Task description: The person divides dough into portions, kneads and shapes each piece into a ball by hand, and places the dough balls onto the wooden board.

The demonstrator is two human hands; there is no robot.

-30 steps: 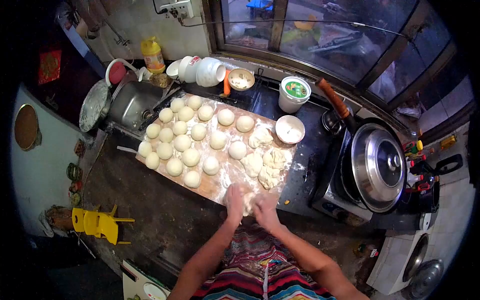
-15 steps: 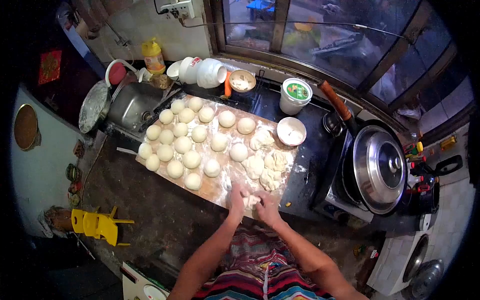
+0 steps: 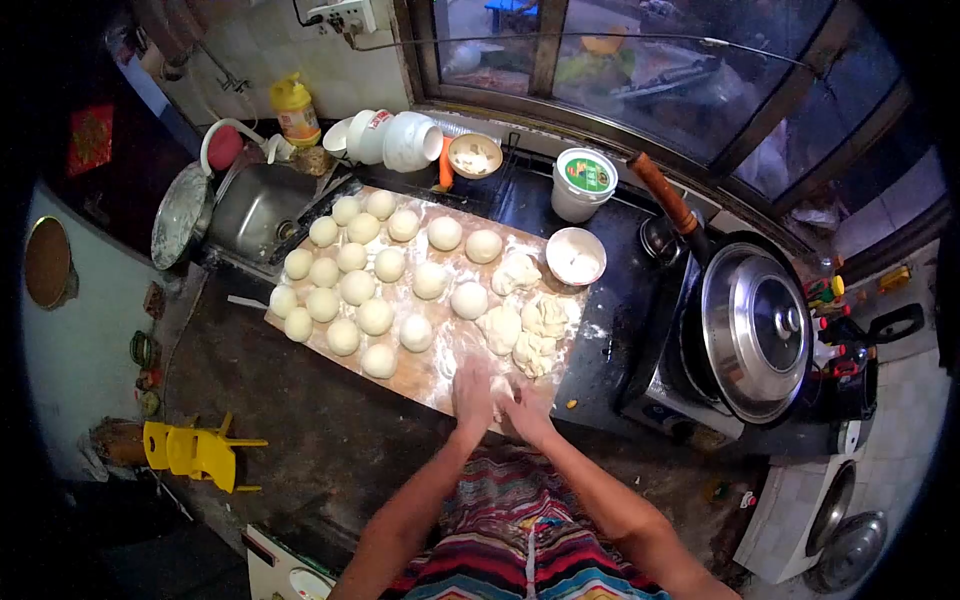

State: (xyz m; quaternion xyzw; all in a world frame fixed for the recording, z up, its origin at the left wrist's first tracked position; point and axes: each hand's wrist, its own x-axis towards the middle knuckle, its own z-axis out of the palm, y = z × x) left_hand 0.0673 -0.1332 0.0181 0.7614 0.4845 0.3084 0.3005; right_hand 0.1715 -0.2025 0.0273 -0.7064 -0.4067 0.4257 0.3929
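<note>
At the near edge of a floured wooden board (image 3: 415, 384), my left hand (image 3: 473, 393) and my right hand (image 3: 524, 411) are closed around a small piece of dough (image 3: 499, 387). My fingers cover most of it, with a pale bit showing between them. Several smooth round dough balls (image 3: 374, 316) stand in loose rows over the left and middle of the board. Beyond my right hand lie several rough, unshaped dough lumps (image 3: 535, 352). A white bowl of flour (image 3: 575, 257) sits at the board's far right corner.
A lidded wok (image 3: 757, 330) rests on the stove at right. Behind the board stand a white tub (image 3: 583, 187), a small bowl (image 3: 475, 156) and stacked white bowls (image 3: 410, 142). The sink (image 3: 255, 212) is at left. Yellow chairs (image 3: 205, 455) stand on the floor.
My left hand has stretched a little forward over the dough and flattened. My right hand has stayed beside it, fingers still on the dough. The whole view has shifted slightly.
</note>
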